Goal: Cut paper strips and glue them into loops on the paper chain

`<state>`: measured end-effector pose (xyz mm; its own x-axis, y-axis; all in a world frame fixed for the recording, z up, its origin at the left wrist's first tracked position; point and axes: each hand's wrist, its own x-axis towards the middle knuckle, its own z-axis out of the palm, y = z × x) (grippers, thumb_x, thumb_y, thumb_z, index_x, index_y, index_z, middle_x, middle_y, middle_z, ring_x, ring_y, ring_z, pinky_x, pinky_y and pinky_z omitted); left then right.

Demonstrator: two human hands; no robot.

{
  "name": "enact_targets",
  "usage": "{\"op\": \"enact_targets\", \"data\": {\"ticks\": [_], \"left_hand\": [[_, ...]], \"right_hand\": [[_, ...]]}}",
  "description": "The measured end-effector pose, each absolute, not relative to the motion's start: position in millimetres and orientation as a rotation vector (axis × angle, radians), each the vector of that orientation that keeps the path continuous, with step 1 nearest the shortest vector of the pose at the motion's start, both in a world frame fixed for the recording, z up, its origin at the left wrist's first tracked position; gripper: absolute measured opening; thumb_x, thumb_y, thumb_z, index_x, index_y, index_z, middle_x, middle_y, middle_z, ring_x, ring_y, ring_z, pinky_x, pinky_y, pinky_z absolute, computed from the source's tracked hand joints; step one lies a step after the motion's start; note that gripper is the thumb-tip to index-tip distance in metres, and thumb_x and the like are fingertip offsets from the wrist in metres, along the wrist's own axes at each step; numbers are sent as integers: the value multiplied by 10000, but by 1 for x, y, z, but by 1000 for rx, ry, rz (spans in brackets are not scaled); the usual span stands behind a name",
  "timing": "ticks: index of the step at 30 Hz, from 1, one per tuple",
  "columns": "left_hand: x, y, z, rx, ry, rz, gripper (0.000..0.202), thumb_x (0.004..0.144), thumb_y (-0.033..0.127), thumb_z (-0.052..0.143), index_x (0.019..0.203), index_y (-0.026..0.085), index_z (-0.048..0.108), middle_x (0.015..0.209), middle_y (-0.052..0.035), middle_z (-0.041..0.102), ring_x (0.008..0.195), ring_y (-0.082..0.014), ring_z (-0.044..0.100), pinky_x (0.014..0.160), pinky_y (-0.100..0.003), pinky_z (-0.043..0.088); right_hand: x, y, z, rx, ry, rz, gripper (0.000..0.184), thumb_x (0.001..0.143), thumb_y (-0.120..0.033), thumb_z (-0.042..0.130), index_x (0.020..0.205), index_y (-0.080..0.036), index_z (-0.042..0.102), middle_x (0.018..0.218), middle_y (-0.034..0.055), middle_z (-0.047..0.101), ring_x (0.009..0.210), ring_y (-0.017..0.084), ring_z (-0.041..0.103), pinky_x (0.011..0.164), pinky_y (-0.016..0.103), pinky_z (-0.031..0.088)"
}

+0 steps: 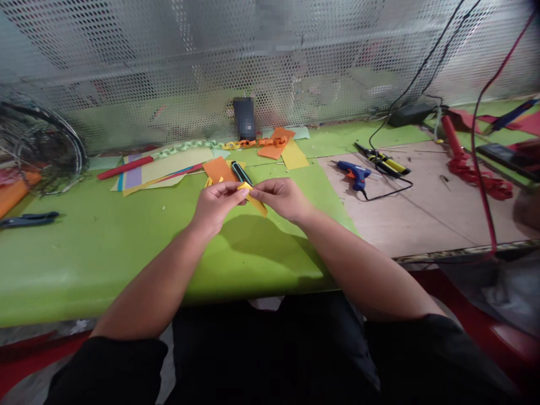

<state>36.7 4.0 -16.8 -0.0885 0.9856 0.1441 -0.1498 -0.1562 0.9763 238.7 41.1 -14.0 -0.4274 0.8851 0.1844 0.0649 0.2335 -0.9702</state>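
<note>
Both hands meet above the green table point(84, 247) and pinch a yellow paper strip point(256, 201) between them. My left hand point(217, 203) grips its left end, fingers closed. My right hand point(282, 198) holds the other part, fingers curled, with the strip's free end pointing down to the right. Just behind the hands lie an orange paper piece point(218, 169) and a dark glue stick or cutter point(241, 172). A paper chain point(236, 144) of green, yellow and orange links lies further back.
Coloured paper sheets point(169, 167) and a red stick point(125, 167) lie at back left. A blue glue gun point(354, 174) with its cord rests on brown board point(422, 208) to the right, near pliers point(383, 160). A wire fan guard point(37, 146) stands far left, red cables point(481, 180) far right.
</note>
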Motion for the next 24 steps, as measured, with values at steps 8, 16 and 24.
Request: {"op": "enact_targets", "data": {"ticks": [8,16,24], "left_hand": [[49,6,-14,979,1053,1565,295,624,356,1033,691,183,803,749,-9,712,692,-118,667,648,-251,585],[5,26,10,649,1036,1843,414,528,343,1063,791,201,776,877,-19,758,741,-129,694,705,-277,628],[29,12,0,804,980,1577,385,615,390,1032,770,182,748,821,-17,751,734,-147,716,683,-292,626]], "right_hand": [[231,35,-13,-864,-1757,1323,447,895,-585,754,947,-150,846,708,9,689,583,109,478,529,257,316],[249,55,-12,-1014,-1724,1225,272,907,-441,803,841,-177,815,831,71,810,726,172,691,695,297,535],[234,45,-15,-639,-1596,1571,441,867,-529,859,1134,-179,827,1095,76,850,927,178,759,902,328,605]]}}
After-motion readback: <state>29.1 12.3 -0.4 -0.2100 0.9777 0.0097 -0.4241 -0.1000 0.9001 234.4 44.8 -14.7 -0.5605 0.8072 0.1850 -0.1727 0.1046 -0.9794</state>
